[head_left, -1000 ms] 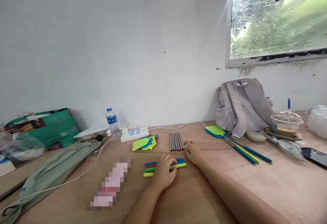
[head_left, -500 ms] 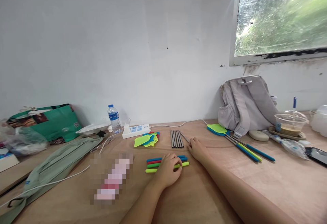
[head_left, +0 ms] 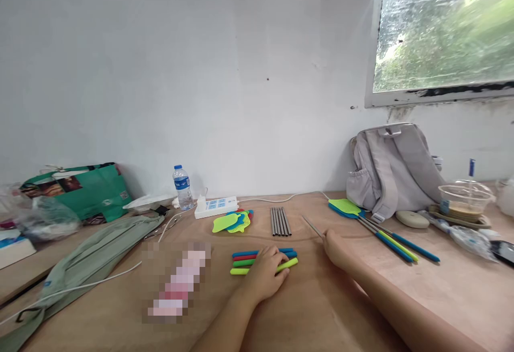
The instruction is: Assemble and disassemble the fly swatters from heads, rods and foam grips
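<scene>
My left hand (head_left: 268, 273) rests over a row of coloured plastic handles, its fingers closed around a yellow-green handle (head_left: 287, 265). Whether the yellow-green end to its left belongs to the same piece is hidden by the hand. Behind lie a green handle (head_left: 243, 263), a red handle (head_left: 244, 258) and blue handles (head_left: 283, 251). To the right, my right hand (head_left: 334, 246) pinches the near end of a thin metal rod (head_left: 312, 226), which points away to the left. Several metal rods (head_left: 280, 222) lie side by side between the hands, farther back.
Coloured fly swatter heads (head_left: 233, 221) lie before a white power strip (head_left: 217, 207). Assembled fly swatters (head_left: 383, 234) lie on the right, near a grey backpack (head_left: 395, 173) and a plastic cup (head_left: 466, 202). A water bottle (head_left: 183, 187) and green bag (head_left: 92, 191) stand left.
My right hand has moved right and toward me, drawing the metal rod away from the row of rods. The left hand stays at the handles, with the yellow-green one now more tilted.
</scene>
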Available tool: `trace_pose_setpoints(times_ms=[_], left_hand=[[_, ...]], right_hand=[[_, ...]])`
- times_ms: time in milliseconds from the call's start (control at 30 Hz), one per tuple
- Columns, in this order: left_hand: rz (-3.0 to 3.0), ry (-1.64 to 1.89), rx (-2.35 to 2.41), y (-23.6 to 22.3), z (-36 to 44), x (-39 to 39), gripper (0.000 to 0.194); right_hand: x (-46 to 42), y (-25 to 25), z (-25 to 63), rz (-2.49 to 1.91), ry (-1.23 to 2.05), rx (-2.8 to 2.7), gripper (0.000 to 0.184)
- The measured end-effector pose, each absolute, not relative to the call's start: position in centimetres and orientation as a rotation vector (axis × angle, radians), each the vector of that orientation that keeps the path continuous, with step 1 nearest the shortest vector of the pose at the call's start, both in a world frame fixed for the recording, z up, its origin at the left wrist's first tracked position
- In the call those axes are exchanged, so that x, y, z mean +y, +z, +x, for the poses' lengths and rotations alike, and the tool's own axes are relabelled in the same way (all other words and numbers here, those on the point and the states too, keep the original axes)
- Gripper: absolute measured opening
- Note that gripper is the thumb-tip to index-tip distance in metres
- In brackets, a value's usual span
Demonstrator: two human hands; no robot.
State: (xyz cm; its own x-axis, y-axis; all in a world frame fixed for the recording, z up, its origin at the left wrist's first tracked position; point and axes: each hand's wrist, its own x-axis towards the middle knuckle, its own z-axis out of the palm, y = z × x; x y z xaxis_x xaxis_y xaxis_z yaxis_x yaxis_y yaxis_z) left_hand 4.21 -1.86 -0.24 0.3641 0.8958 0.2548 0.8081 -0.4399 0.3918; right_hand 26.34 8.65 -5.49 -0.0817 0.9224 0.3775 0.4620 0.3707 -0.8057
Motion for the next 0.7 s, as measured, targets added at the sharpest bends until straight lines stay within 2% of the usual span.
trace_pose_setpoints(times_ms=[167, 300, 467, 700], left_hand=[[2.405, 0.575, 1.49, 0.0, 4.6, -2.0, 0.014], [2.411, 0.621, 1.451, 0.0, 5.0, -2.0, 0.016], [2.412, 0.749, 1.38, -0.3, 5.1, -2.1, 0.02], [2.431, 0.824, 1.368, 0.2, 5.1, -2.4, 0.021]], right_hand=[[6.1, -4.5, 26.5, -1.078, 1.067, -1.345, 0.031], [4.3, -3.6, 24.5, -0.906, 1.276, -1.161, 0.032], [2.8, -3.0, 22.9, -0.719, 1.419, -0.973, 0.03], [2.4, -2.1, 23.6, -0.638, 1.523, -1.059, 0.026]])
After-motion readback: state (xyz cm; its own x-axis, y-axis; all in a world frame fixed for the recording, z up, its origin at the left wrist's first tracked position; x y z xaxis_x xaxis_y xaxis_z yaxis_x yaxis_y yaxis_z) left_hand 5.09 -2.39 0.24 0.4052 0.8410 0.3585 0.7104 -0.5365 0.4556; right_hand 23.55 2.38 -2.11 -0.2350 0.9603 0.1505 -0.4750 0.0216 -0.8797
